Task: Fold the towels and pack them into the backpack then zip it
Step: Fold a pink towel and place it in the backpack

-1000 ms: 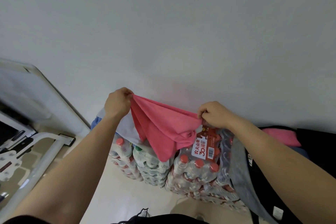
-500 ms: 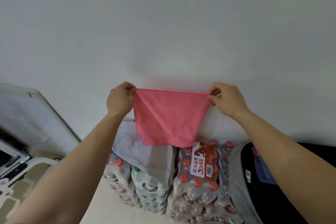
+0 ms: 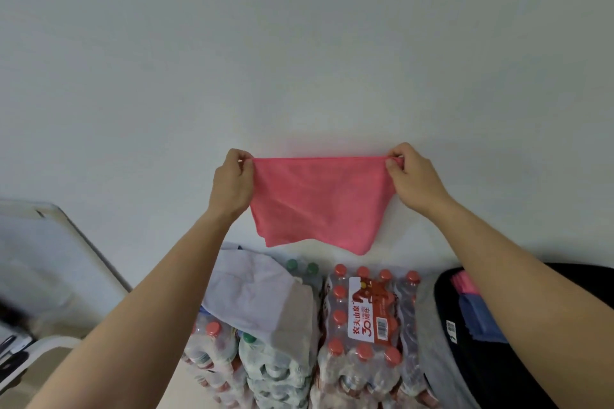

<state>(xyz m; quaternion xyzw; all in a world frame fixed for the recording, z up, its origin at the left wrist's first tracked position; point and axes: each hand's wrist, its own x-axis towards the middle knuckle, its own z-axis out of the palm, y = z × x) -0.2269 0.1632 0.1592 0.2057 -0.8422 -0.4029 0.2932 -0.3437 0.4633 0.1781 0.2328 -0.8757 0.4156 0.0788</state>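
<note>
We now stretch the pink towel [image 3: 319, 202] taut, higher up, left hand [image 3: 232, 186] and right hand [image 3: 412, 179] pinching its top corners; it seems ready to fold for the backpack [image 3: 442, 302].

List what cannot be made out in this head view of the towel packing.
Backpack: cut by the right and bottom edges, crossed by the right forearm; its zip is unseen.
Towels inside it: only edges show; count unclear.
Pink towel, pinched by left hand and right hand: rear layers hidden by its front.
</note>
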